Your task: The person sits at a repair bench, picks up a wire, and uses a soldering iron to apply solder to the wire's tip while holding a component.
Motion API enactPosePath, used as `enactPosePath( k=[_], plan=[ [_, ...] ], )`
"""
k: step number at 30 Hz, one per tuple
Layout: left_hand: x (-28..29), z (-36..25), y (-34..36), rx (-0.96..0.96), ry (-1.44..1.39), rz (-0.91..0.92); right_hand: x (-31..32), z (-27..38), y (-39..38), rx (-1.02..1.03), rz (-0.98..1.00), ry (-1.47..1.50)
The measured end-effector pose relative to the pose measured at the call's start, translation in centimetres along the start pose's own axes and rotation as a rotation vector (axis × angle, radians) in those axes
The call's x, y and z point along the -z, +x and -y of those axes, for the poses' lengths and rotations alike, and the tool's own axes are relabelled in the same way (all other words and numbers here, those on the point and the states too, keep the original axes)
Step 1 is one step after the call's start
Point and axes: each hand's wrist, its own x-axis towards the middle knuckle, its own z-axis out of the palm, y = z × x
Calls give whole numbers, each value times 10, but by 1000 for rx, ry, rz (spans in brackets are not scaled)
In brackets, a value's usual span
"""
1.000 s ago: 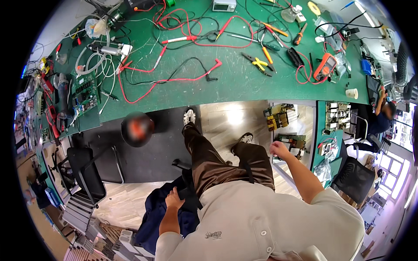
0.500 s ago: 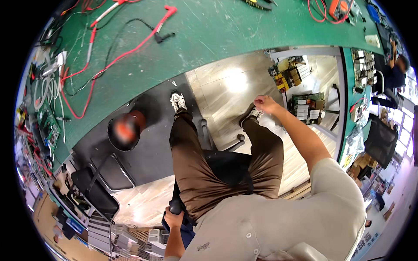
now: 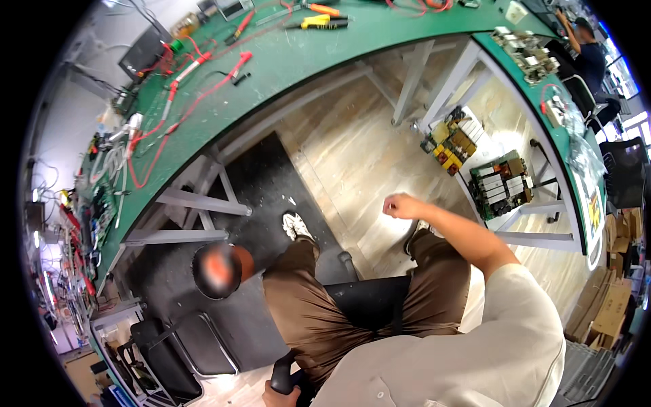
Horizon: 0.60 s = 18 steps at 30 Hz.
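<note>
At the lower edge, my left hand is closed around the black chair armrest beside my left thigh; part of the hand is cut off by the picture's edge. My right hand hangs above the pale floor, past my right knee and short of the green workbench. Its fingers are curled together, touching nothing around them. Whatever lies inside them, if anything, is hidden. I am sitting on a black chair seat.
Red test leads and yellow-handled pliers lie on the bench. Circuit-board assemblies sit on a low shelf at right. A round dark container with blurred red stands left of my leg. Another person is far right.
The bench has shifted up and away in view, showing more floor and the table legs. My right hand appears lower, my left hand nearer the bottom edge, still on the armrest.
</note>
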Motion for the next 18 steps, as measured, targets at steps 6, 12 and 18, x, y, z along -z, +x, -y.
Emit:
enactPosePath(
  k=[6,12,18],
  plan=[
    [4,5,23,-489,108,-203,-7,26,-110,76,-16,101],
    [37,-84,84,-1015,36,-191,28,58,-181,-107,-288,290],
    [52,-162,119,-1200,-215,32,39,106,-169,-39,-311,340]
  ],
)
